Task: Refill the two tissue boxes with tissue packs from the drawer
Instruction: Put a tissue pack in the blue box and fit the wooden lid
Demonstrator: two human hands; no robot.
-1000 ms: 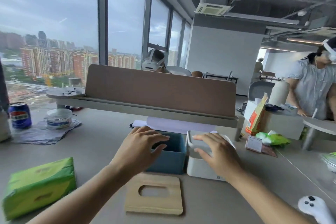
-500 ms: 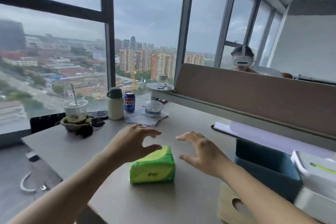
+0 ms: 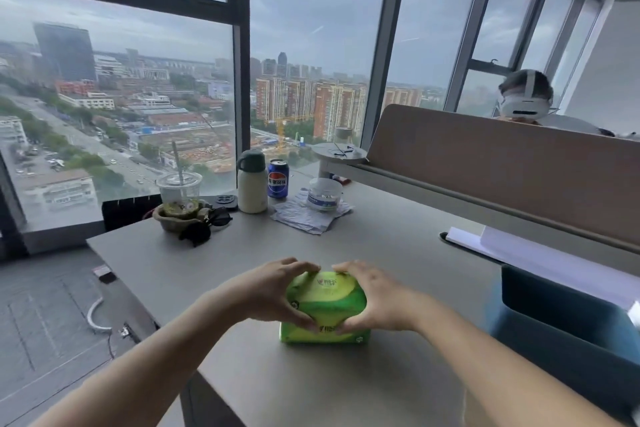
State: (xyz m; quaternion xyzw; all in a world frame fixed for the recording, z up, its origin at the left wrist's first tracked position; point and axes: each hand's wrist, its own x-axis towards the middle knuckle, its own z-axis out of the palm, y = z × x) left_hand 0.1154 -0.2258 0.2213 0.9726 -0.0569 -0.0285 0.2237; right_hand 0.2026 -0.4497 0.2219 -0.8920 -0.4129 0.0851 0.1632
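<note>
The blue can (image 3: 278,179) shows the Pepsi logo; print on the green tissue pack (image 3: 325,305) is unreadable.

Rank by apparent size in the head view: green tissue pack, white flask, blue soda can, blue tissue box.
1. Blue tissue box, cut off by the frame edge.
2. Green tissue pack, near the camera, so enlarged.
3. White flask.
4. Blue soda can, beside the flask and shorter.

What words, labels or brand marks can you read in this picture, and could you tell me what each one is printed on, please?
"百事可乐", white, under the red, white and blue globe logo: on the blue can.
Red print on top of the green tissue pack, held between the left hand and right hand: too blurred to read.
Label on the small clear tub: too small to read.
</note>
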